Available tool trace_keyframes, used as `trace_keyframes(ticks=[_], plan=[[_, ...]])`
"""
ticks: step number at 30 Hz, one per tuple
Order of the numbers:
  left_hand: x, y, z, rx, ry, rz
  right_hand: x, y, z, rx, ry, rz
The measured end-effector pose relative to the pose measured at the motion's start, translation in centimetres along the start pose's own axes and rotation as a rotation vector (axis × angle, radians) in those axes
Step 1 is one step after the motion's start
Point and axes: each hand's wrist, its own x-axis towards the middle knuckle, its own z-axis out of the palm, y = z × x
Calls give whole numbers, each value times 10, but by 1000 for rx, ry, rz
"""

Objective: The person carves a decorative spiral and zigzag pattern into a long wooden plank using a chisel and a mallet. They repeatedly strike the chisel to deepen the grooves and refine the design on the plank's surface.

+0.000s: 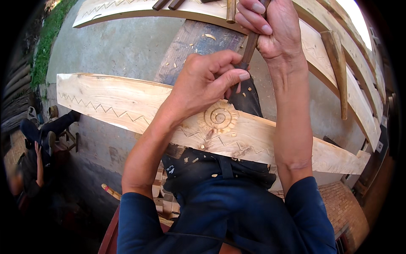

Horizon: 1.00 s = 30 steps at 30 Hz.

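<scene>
Across my lap lies a long pale wooden board (97,93) with a zigzag line cut along it. Near its middle a round spiral carving (220,117) stands out, with a chipped edge around it. My right hand (279,36) is wrapped round the upper part of the brown wooden handle of a chisel (250,48), which slants down toward the far edge of the board. Just above the carving, my left hand (207,78) pinches the chisel low down, below the handle. The chisel's tip is mostly hidden behind the left fingers, so I cannot tell whether it touches the wood.
A dark worn plank (182,48) strewn with shavings runs away beyond the board. More carved beams (122,12) curve across the back and right, with tool handles (175,4) on the back one. A thick wooden club (336,67) leans at right. Another person (38,156) sits far left.
</scene>
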Motion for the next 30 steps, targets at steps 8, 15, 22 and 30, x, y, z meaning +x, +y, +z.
trace_keyframes(ticks=[8, 15, 22, 30], plan=[[0, -3, 0, 30, 3, -16, -1, 1, 3, -61, 27, -19], [0, -3, 0, 48, 9, 2, -1, 2, 2, -70, 40, -13], [0, -3, -1, 52, 9, 16, -2, 2, 3, -65, 63, -24], [1, -4, 0, 41, 18, 22, -2, 3, 2, -87, 61, -39]])
